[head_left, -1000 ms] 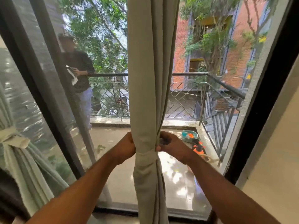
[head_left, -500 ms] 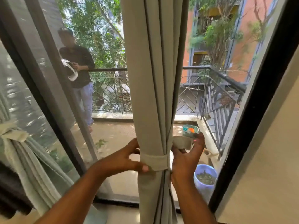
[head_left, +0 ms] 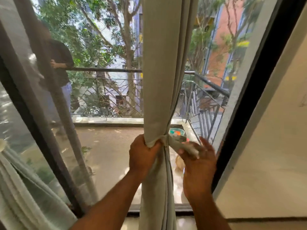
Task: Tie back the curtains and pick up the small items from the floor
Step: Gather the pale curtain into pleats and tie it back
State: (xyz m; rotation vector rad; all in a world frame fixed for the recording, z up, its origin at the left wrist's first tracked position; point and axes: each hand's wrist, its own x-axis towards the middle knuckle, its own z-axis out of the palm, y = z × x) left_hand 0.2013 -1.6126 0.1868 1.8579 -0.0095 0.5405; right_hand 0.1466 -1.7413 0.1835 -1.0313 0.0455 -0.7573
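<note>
Seen from a head-worn camera at a balcony door: a grey-green curtain (head_left: 164,67) hanging straight down the middle of the glass, gathered into a narrow bunch at waist height and falling on to the bottom edge of the frame. At the gather, left hand (head_left: 144,154) curled tight around the fabric, fingers wrapped over the bunched folds from the left side. Just to the right, right hand (head_left: 198,165), blurred, fingers loosely spread upward with the thumb and forefinger pinching the free end of a pale tie-back band (head_left: 178,143), which runs from the gather out to the right; whether knotted or merely looped, impossible to tell through the blur. At far left, a second curtain (head_left: 21,188), already cinched and slanting toward the lower corner. Beyond the glass, a tiled balcony floor (head_left: 113,146) bounded by a dark metal railing (head_left: 106,70); against the railing on the left, a person in a dark top (head_left: 60,62), partly hidden by the dark door frame (head_left: 41,130). Behind the curtain, close to the right-hand railing, a teal bowl (head_left: 177,131) holding orange and white pieces, too small to identify. At right, a cream interior wall (head_left: 272,146). Trees and a brick-red building in the background.
</note>
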